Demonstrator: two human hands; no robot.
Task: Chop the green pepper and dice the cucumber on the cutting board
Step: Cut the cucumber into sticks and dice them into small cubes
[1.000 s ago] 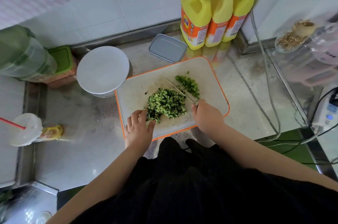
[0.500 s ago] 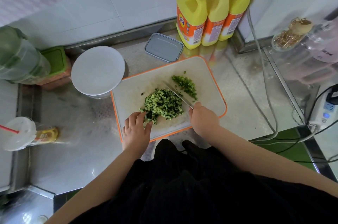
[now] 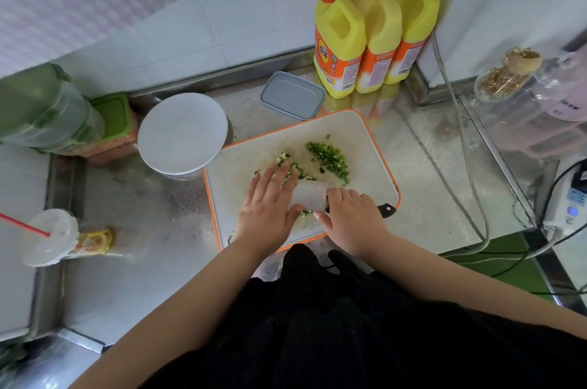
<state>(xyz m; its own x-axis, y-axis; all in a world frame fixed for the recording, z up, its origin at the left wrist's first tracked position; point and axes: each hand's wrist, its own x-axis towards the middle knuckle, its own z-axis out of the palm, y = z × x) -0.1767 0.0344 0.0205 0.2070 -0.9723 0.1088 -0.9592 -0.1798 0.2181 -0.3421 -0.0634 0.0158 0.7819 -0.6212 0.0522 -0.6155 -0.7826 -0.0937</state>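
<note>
Head view, bottles (image 3: 340, 49), label writing perhaps illegible

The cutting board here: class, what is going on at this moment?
A person stands at a steel counter over an orange-rimmed cutting board. The right hand grips a knife laid flat, while the left hand presses open fingers on the diced cucumber beside the blade. A second green pile, the chopped pepper, lies apart, farther back.

Left hand (image 3: 270, 207) lies flat on diced cucumber (image 3: 290, 168); right hand (image 3: 351, 217) grips knife (image 3: 309, 196).
</note>
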